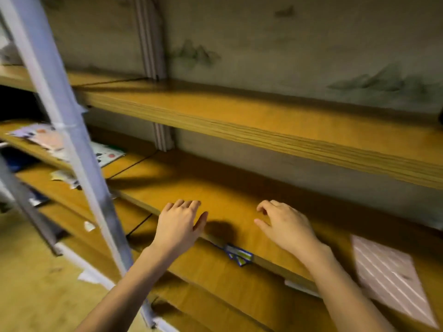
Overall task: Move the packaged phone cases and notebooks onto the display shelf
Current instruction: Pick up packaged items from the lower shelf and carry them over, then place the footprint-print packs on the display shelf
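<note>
Hovering over shelf (239, 188) | left hand (178, 226), right hand (287, 226): two, both relaxed, empty | notebook (388, 279): one, at right

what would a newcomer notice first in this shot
The left hand and the right hand reach empty over the middle orange-brown wooden shelf. A pink flat package with white stripes lies on it at the right, and a grey metal rail slants across the left.
</note>
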